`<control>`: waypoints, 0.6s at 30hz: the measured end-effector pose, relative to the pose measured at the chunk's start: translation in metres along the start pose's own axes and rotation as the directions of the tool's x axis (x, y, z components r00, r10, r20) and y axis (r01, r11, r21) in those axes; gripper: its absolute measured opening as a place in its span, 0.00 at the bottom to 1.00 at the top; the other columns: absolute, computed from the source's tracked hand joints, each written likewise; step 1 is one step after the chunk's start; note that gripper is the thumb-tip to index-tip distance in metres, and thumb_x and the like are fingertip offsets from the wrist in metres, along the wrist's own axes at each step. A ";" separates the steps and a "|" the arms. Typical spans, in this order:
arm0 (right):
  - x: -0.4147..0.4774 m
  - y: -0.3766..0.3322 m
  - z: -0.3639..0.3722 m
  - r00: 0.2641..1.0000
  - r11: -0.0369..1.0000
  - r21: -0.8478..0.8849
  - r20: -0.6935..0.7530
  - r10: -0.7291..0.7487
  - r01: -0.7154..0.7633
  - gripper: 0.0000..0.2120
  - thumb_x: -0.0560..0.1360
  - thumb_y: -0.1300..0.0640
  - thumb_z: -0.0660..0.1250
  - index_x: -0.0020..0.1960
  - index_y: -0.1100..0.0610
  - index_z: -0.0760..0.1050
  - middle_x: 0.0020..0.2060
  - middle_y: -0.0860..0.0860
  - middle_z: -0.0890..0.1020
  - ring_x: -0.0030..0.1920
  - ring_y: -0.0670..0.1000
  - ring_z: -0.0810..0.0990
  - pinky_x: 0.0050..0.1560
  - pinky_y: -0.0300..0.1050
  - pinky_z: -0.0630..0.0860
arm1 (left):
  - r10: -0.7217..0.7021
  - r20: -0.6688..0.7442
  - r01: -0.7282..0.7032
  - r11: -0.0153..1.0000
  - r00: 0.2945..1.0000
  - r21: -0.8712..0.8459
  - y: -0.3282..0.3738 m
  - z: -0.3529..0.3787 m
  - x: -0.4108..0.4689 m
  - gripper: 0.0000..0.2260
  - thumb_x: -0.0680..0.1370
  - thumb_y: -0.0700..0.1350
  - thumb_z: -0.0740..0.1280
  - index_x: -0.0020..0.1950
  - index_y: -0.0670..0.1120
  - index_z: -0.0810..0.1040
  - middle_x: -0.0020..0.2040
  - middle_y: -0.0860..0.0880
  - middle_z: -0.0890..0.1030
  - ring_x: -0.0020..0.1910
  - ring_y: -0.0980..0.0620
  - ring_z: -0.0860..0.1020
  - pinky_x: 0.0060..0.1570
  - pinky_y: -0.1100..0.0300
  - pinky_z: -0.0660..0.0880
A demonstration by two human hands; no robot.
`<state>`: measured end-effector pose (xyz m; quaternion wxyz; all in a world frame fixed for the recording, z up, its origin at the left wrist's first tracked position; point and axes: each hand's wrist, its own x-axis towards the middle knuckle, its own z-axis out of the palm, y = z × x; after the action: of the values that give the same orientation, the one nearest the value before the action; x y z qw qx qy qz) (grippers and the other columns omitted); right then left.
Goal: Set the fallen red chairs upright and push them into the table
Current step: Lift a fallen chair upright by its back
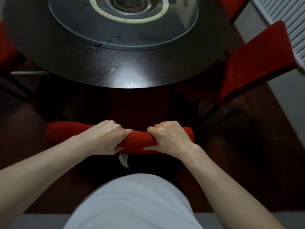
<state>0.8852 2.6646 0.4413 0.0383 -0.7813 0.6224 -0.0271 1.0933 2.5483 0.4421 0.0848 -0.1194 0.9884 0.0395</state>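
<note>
**Dark tabletop over a tiled floor**

A round dark-brown wood-grain tabletop [115, 70] is carrying a large round clear-glass turntable [173, 35]. The turntable is lying flat on it, set in from the near rim, and a pale ring [128, 20] is showing at its middle. Below, a dark reddish-brown tiled floor [231, 154] is bearing the seats. A red fabric-covered chair [62, 133] is standing at the near edge, its seat reaching under the tabletop. A second red chair [257, 63] is standing at the right, angled toward the rim. A third red chair [6, 52] is showing at the left edge.
</note>
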 end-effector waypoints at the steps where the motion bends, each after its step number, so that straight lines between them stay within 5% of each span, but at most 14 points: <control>1: 0.000 -0.001 0.000 1.000 1.000 0.002 0.003 -0.002 0.002 0.23 0.70 0.31 0.66 0.42 0.52 0.74 0.31 0.47 0.77 0.32 0.49 0.77 0.34 0.46 0.72 | -0.008 -0.010 0.008 1.000 1.000 0.001 0.000 0.002 -0.002 0.19 0.74 0.59 0.63 0.63 0.54 0.72 0.41 0.53 0.82 0.38 0.52 0.81 0.38 0.58 0.77; 8: 0.002 0.001 -0.005 0.998 0.998 0.045 0.041 0.051 -0.053 0.24 0.68 0.31 0.68 0.48 0.50 0.74 0.38 0.46 0.76 0.37 0.48 0.76 0.37 0.45 0.73 | -0.109 -0.077 0.096 0.984 0.991 -0.148 0.000 0.003 -0.006 0.26 0.70 0.66 0.66 0.65 0.56 0.72 0.49 0.55 0.82 0.45 0.54 0.81 0.44 0.57 0.78; 11: 0.005 -0.005 -0.001 0.991 0.994 0.036 0.083 0.104 -0.108 0.28 0.64 0.31 0.71 0.55 0.48 0.72 0.43 0.46 0.74 0.40 0.48 0.74 0.37 0.45 0.70 | -0.176 -0.103 0.169 0.983 0.979 -0.077 -0.006 0.009 -0.023 0.31 0.67 0.70 0.66 0.63 0.53 0.72 0.55 0.53 0.77 0.52 0.52 0.77 0.49 0.55 0.76; 14: 0.005 -0.006 0.000 0.981 0.989 0.026 0.134 0.142 -0.147 0.25 0.64 0.33 0.73 0.54 0.46 0.72 0.41 0.45 0.74 0.41 0.49 0.75 0.38 0.45 0.69 | -0.271 -0.138 0.276 0.961 0.953 0.023 -0.009 0.008 -0.033 0.30 0.66 0.73 0.64 0.57 0.52 0.74 0.49 0.52 0.76 0.45 0.50 0.75 0.41 0.54 0.75; 18: 0.006 0.001 -0.007 0.974 0.986 0.078 0.186 0.131 -0.147 0.19 0.68 0.35 0.71 0.51 0.44 0.72 0.40 0.44 0.75 0.43 0.48 0.77 0.42 0.47 0.75 | -0.218 -0.135 0.216 0.976 0.967 -0.032 -0.007 0.001 -0.027 0.24 0.72 0.70 0.63 0.56 0.53 0.75 0.43 0.54 0.78 0.40 0.51 0.77 0.40 0.54 0.76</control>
<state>0.8850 2.6588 0.4483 0.1320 -0.7325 0.6676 0.0183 1.1212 2.5481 0.4457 0.0193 -0.2299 0.9726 0.0302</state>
